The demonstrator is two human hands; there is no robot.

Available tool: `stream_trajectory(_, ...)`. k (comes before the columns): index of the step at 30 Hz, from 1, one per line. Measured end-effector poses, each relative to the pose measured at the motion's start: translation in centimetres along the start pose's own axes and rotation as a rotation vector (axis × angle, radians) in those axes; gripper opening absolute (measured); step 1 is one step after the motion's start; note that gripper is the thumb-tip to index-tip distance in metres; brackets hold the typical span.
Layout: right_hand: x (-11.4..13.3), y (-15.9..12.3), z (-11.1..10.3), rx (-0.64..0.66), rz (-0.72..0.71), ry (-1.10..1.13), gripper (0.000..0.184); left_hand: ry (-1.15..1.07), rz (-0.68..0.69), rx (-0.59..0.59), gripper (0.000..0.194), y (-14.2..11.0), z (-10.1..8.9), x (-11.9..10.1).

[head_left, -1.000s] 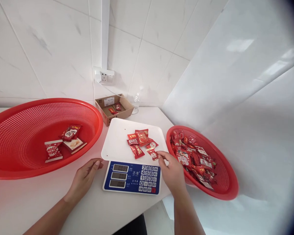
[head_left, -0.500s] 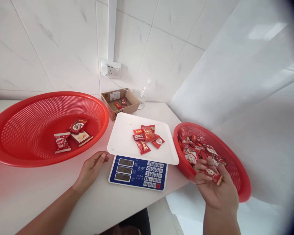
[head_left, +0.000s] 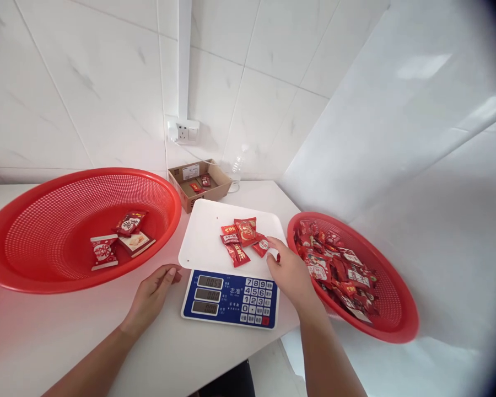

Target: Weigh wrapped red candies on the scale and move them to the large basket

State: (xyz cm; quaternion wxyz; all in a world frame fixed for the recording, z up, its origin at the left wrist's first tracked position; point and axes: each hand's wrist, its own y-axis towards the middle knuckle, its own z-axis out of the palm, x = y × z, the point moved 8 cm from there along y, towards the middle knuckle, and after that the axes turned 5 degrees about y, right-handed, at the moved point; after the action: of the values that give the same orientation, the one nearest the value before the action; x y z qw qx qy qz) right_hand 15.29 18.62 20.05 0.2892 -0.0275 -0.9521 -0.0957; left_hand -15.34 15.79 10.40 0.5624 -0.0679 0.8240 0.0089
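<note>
Weighing appears in hand: packets (head_left: 242, 238) lie centre-frame on the scale (head_left: 230, 302), left hand (head_left: 151, 295) fingers together, right hand (head_left: 289, 271) thumb and forefinger apart, grip unclear; next likely calls for a hands-off reading.

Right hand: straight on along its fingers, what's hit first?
Likely the round-labelled red packet on the white scale tray. The right hand points at it and already overlaps or nearly meets its edge; depth leaves actual contact unclear.
</note>
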Motion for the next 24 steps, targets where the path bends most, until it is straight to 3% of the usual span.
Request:
stream_trajectory(4,0.0,-0.9,0.1,0.06,0.011,0.101,0.048,-0.013,-0.002,-0.004,0.048,0.0,0.0,0.0)
stream_trajectory(12,-4.1,-0.9,-2.8,-0.109,0.103,0.105,0.046,-0.015,-0.023,0.015,0.047,0.1,0.2,0.2)
stream_trajectory(19,-1.8,1.4,-0.2,-0.008,0.016,0.015,0.044,-0.012,-0.023,0.011,0.049,0.1,0.2,0.3)
stream_trajectory(24,-1.0,1.1,0.5,0.064,-0.012,0.038,0.042,-0.011,-0.016,0.004,0.048,0.0,0.1,0.0)
